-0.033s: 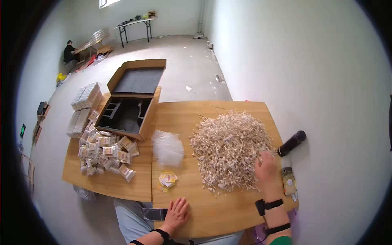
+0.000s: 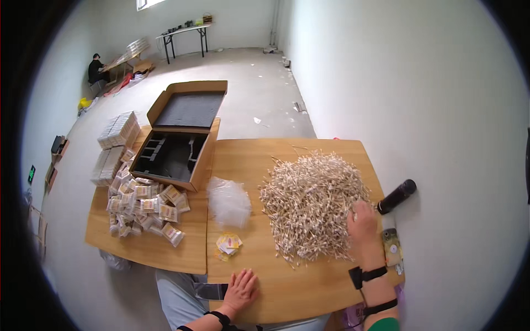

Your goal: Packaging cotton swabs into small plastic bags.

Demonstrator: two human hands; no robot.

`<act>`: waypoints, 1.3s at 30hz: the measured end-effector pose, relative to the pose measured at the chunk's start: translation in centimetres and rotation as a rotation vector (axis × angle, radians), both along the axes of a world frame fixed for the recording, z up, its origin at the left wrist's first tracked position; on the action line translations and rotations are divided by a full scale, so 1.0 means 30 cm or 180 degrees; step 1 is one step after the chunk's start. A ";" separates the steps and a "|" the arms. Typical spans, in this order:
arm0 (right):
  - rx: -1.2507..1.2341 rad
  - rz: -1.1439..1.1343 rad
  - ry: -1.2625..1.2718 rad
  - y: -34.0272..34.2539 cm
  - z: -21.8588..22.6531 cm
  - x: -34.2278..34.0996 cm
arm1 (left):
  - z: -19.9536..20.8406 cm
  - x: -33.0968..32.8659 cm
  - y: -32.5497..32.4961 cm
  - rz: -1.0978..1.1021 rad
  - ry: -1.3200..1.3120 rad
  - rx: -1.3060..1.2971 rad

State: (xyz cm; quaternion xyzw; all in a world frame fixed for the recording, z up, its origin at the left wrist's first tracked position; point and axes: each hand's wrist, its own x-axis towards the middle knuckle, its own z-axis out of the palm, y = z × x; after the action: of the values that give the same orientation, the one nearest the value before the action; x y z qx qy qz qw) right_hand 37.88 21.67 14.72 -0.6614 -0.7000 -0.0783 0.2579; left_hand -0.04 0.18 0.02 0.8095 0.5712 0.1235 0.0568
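Note:
A large heap of cotton swabs covers the right-hand part of the wooden table. At the heap's right edge is my right hand, its fingers curled in against the swabs; what they grip, if anything, is hidden. My left hand lies flat near the table's front edge, fingers stretched out, holding nothing. Beyond it sits a small pile of yellow and white cards. Clear plastic bags lie stacked between the cards and an open cardboard box.
Filled swab packets pile up at left, before stacked white bundles. A black cylinder and a phone-like object lie along the right edge, close to the wall. Another person sits far left.

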 end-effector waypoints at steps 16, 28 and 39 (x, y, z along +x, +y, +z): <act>-0.1932 0.0799 -0.0444 1.162 -0.245 -0.415 | 0.054 0.028 -0.006 -0.0133 -0.0824 -0.0364; -0.2984 0.1776 -0.0736 1.055 -0.249 -0.533 | 0.075 0.022 0.007 -0.0204 -0.0961 -0.0512; -0.1656 0.1735 -0.1954 0.512 -0.068 -0.510 | 0.047 0.014 -0.003 -0.0074 -0.0458 -0.0148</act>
State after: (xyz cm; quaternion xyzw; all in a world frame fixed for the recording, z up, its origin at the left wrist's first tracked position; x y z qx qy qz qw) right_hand 22.58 37.03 12.67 -0.4428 -0.8878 -0.0218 -0.1233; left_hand 0.37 0.09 1.44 0.8035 0.5589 0.1675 0.1179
